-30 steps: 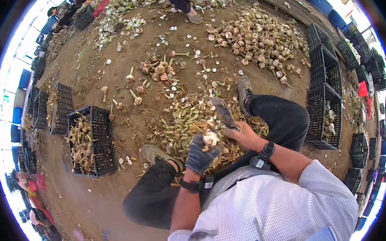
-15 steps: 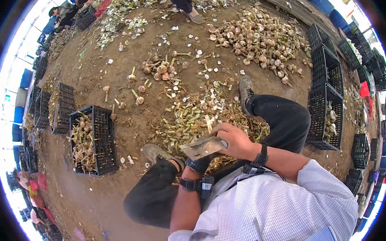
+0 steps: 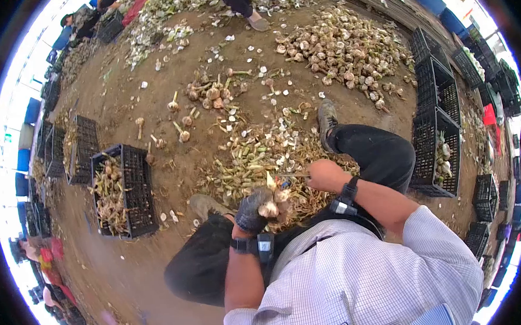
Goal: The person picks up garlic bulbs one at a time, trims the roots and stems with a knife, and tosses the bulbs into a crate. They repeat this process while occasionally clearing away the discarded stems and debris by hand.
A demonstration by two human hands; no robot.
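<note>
My left hand (image 3: 253,211), in a dark glove, is closed around garlic, with a pale bulb (image 3: 268,209) showing at its fingers. My right hand (image 3: 327,176) is bare and wrapped round a knife, whose handle is hidden in the fist. The knife blade (image 3: 293,174) is seen nearly edge-on, pointing left above the garlic. Between my feet, below both hands, lies a heap of cut garlic stems (image 3: 246,163) mixed with dry skins and roots. Farther out sits a small cluster of garlic bulbs with stems (image 3: 214,93).
A black crate of stemmed garlic (image 3: 136,188) stands at left; more black crates (image 3: 437,155) line the right. A large garlic pile (image 3: 348,48) lies ahead on the right. Another person's foot (image 3: 259,23) is at the top. Loose bulbs and white scraps dot the dirt floor.
The knife blade has turned from broadside over my left hand to nearly edge-on, as my right hand moved right. My left hand and the garlic have come into view.
</note>
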